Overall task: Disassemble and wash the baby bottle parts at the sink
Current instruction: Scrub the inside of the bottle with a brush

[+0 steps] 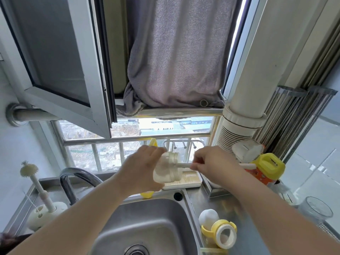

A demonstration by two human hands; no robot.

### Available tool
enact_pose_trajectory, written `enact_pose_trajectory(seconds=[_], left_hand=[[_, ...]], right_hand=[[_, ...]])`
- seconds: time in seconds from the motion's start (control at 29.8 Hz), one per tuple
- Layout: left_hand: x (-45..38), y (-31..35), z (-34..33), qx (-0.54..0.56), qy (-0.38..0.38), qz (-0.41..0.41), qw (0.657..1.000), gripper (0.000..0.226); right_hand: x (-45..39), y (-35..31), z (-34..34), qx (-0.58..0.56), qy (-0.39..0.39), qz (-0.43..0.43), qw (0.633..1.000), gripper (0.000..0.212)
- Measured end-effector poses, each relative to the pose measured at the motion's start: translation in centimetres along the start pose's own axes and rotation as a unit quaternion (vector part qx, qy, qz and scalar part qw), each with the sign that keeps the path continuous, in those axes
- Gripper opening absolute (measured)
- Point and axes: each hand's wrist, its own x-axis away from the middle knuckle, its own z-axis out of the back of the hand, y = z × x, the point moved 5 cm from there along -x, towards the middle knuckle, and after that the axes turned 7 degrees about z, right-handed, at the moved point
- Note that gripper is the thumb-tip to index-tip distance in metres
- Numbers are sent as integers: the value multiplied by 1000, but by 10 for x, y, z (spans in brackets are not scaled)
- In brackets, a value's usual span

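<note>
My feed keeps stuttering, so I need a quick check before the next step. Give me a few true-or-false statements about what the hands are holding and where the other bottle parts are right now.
1. The left hand grips the bottle on its side above the sink. True.
2. The right hand is empty. False: it grips the handle of a brush that goes into the bottle's mouth.
3. The yellow-handled collar lies on the counter right of the sink. True.
4. Water runs from the tap. False: no stream is visible.
5. The small brush lies in the sink. False: it stands upright in a holder at the left.
</note>
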Motion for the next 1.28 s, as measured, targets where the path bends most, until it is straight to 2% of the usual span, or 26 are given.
enact_pose_trajectory(seconds=[0.2,0.34,0.44,0.57,0.67,0.74,0.84,0.94,1.04,1.11,1.18,1.28], left_hand=[[0,-6,1,-12,28,-9,999,98],[-2,10,-1,-5,15,-23,1000,94],[-3,-1,5,-9,35,-8,999,98],[-4,11,0,11,-6,-12,1000,91],[0,0,1,-4,8,0,1000,95],[-1,1,0,-3,15,2,1000,95],[-3,15,-7,2,-13,-9,1000,92],[-1,4,-1,-14,10,-3,1000,97],[-3,10,2,-2,31,2,1000,97],[-5,17,-1,-21,37,-1,999,100],[-3,15,-6,-13,43,-4,999,102],[5,14,-15,47,44,-19,998,81]], right_hand=[[-1,8,1,-20,11,-14,1000,18],[-3,1,-6,-10,-5,-12,1000,19],[-1,13,1,-45,11,-25,999,17],[-3,6,-7,-51,-3,-25,998,19],[1,14,-1,-73,-1,-39,997,21],[0,11,2,-49,5,-40,998,22],[-2,-3,-3,0,3,-24,1000,23],[0,4,1,-30,3,-35,999,23],[-1,-2,0,-12,15,-27,999,21],[-3,-7,-4,-58,26,-21,998,21],[-1,-2,-4,-178,20,-30,983,21],[3,5,-4,-253,17,-36,967,21]])
